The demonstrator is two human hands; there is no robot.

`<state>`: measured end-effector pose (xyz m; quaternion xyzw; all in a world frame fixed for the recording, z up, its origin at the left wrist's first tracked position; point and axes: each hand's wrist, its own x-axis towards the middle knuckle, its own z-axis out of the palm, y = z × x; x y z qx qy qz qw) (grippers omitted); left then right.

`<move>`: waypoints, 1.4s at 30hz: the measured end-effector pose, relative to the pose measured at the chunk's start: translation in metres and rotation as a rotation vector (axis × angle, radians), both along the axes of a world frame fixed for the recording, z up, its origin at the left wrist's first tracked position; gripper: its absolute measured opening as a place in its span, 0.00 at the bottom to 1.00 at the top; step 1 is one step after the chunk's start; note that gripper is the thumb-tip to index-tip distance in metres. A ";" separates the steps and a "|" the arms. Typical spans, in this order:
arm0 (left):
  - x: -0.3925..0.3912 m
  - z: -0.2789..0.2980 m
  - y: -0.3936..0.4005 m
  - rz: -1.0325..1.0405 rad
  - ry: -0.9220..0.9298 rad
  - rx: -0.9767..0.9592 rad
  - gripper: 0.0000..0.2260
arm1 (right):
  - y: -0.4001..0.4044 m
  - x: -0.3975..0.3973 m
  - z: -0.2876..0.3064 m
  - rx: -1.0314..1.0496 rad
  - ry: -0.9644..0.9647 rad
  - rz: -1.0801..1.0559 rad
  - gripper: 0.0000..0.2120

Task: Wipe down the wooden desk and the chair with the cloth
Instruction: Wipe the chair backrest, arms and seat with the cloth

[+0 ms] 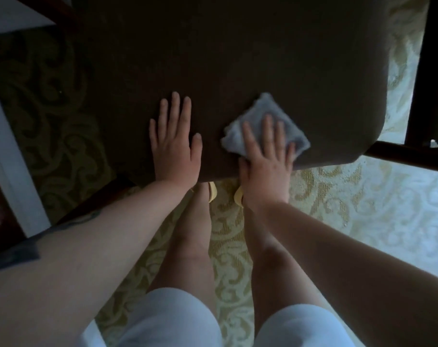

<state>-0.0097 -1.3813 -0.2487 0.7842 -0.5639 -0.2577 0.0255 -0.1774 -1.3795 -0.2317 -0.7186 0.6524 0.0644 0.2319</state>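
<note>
A dark brown upholstered chair seat (238,58) fills the upper middle of the head view. A folded grey cloth (260,113) lies on the seat near its front right corner. My right hand (268,159) presses flat on the cloth with straight, spread fingers. To the left of it, my left hand (176,146) rests flat on the bare seat near the front edge, fingers straight, holding nothing. The desk's top is not clearly in view.
A dark wooden frame (423,71) and rail (408,156) stand at the right. White and dark furniture edges (10,156) line the left. A patterned cream carpet (363,209) covers the floor. My legs and yellow sandals (213,194) stand just before the seat.
</note>
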 end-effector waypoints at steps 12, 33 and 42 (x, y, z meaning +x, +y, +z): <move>0.009 -0.002 -0.001 -0.060 0.034 -0.029 0.28 | -0.062 0.020 -0.005 -0.078 0.011 -0.119 0.29; 0.007 -0.001 0.009 0.160 -0.006 -0.025 0.29 | -0.048 -0.020 -0.013 -0.143 -0.047 -0.278 0.27; -0.015 0.011 -0.013 0.071 0.018 -0.144 0.29 | -0.081 -0.038 -0.017 -0.095 -0.085 -0.042 0.26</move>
